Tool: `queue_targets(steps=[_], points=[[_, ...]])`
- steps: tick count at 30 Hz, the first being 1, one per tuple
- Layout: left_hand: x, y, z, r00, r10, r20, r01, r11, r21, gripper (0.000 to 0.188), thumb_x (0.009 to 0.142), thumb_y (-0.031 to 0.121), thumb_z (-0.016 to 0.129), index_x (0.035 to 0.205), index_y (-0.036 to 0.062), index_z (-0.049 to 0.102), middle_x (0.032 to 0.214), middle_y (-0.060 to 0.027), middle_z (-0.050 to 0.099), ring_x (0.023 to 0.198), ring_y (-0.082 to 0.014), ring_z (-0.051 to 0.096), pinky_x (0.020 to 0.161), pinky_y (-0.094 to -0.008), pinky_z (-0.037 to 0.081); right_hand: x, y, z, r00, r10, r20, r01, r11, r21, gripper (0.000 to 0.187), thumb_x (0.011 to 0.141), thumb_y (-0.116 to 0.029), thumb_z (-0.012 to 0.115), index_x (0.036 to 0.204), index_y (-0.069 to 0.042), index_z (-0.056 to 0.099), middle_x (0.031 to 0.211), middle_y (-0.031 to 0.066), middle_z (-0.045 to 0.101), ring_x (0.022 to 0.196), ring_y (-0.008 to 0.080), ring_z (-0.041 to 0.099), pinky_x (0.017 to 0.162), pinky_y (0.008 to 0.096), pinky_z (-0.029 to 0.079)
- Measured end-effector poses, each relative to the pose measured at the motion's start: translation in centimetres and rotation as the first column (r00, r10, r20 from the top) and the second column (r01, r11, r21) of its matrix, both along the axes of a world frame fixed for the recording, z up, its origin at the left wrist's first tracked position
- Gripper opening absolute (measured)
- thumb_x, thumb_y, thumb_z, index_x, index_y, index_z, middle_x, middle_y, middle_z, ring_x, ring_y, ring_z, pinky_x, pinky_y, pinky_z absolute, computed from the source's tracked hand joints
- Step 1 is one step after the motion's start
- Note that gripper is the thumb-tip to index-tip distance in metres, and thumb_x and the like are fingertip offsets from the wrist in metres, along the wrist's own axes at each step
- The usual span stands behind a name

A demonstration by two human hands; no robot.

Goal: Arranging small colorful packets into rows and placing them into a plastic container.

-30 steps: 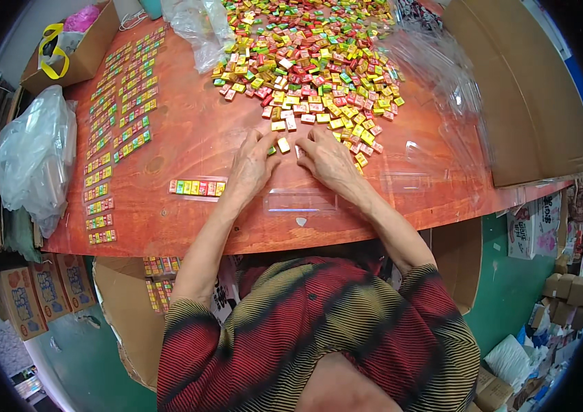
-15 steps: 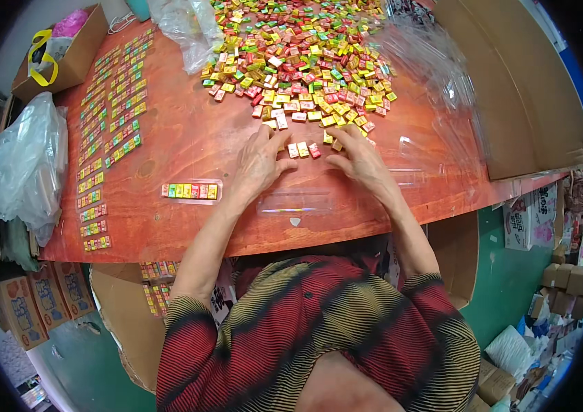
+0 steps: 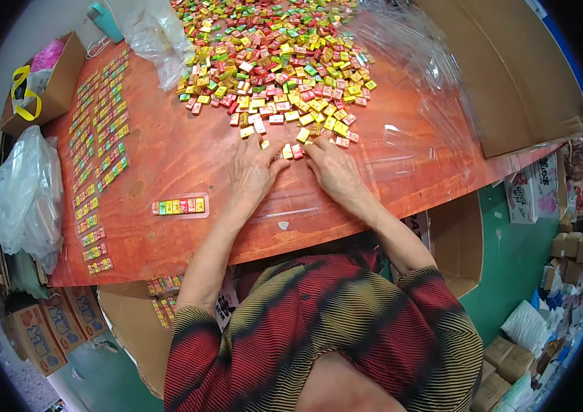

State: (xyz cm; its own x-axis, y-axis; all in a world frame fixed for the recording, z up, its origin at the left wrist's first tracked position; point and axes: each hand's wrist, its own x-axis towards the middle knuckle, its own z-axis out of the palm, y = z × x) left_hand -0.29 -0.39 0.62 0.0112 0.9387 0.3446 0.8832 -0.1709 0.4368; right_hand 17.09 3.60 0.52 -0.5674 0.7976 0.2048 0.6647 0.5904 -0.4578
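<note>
Between my hands lies a short row of small red, pink and yellow boxes point(image 3: 293, 151) on the wooden table point(image 3: 223, 240). My left hand point(image 3: 253, 169) rests to the left of the row, thumb apart from the fingers, fingertips by a small yellow box. My right hand point(image 3: 336, 173) is at the row's right end, its fingertips touching boxes there; part of the fingers is hidden. Nearer to me lies a clear plastic tray point(image 3: 279, 214). Left of my left arm, another clear tray point(image 3: 205, 207) holds a row of coloured boxes.
A large heap of small boxes point(image 3: 284, 69) covers the far middle. Filled rows point(image 3: 102, 123) line the left side. Clear plastic trays point(image 3: 415, 48) and a cardboard box point(image 3: 504, 75) stand at right. Plastic bags point(image 3: 27, 196) and an open carton point(image 3: 58, 89) are at left.
My hands have come closer together around the short row, the right one moving left to touch it. The view has shifted, so the table appears turned slightly.
</note>
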Motion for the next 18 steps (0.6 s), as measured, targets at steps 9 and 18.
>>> queue_targets(steps=[9,18], points=[[-0.7,-1.0,0.1,1.000,0.006,0.014,-0.006,1.000,-0.014,0.035,0.067,0.019,0.071,0.100,0.0137,0.063,0.099,-0.0125,0.053,0.093,-0.0289,0.053,0.075,-0.0373,0.045,-1.4,0.3,-0.2,0.984,0.147,-0.104,-0.154,0.986,-0.061,0.016,0.080,-0.009,0.056,0.095,-0.004,0.055,0.096,0.0126,0.053,0.086,0.0324,0.055,0.069,0.0393,0.046],[-1.9,-1.3,0.4,0.991,-0.035,0.132,0.052,0.990,-0.131,0.039,0.068,0.011,0.070,0.103,0.0057,0.056,0.096,-0.0131,0.053,0.088,-0.0296,0.054,0.074,-0.0375,0.045,0.6,1.1,2.2,0.988,0.141,-0.069,-0.142,0.990,-0.016,0.027,0.079,-0.012,0.059,0.105,-0.006,0.053,0.097,0.0120,0.053,0.089,0.0303,0.055,0.073,0.0383,0.045]])
